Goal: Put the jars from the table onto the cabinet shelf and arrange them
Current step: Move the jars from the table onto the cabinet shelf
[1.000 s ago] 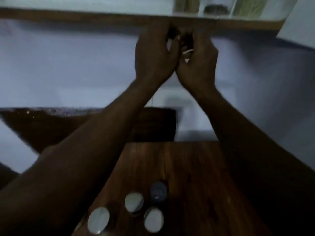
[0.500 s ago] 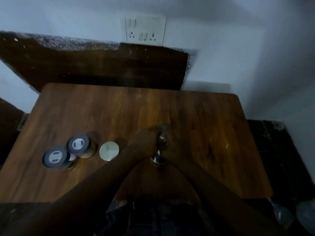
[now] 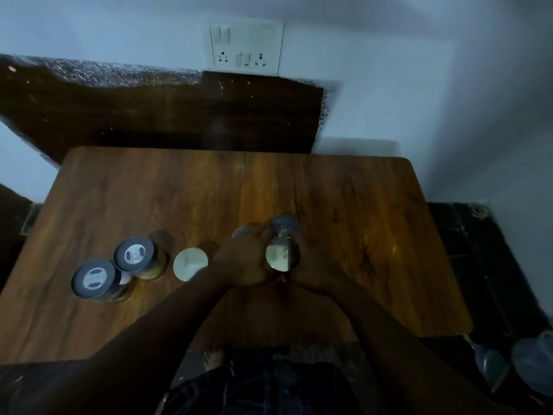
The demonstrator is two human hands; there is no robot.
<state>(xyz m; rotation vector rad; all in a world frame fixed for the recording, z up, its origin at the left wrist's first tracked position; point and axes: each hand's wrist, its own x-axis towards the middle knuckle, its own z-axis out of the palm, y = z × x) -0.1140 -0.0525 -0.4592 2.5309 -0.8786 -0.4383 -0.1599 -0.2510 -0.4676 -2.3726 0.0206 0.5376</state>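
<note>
Silver-lidded jar (image 3: 282,258) is standing upright between both hands: the left hand (image 3: 243,260) is curling round it, while the right hand (image 3: 312,272) is pressing its other side, grip too dim to tell. Spare jars (image 3: 135,253) are sitting leftward on the table (image 3: 359,205), nearer the left hand.
</note>
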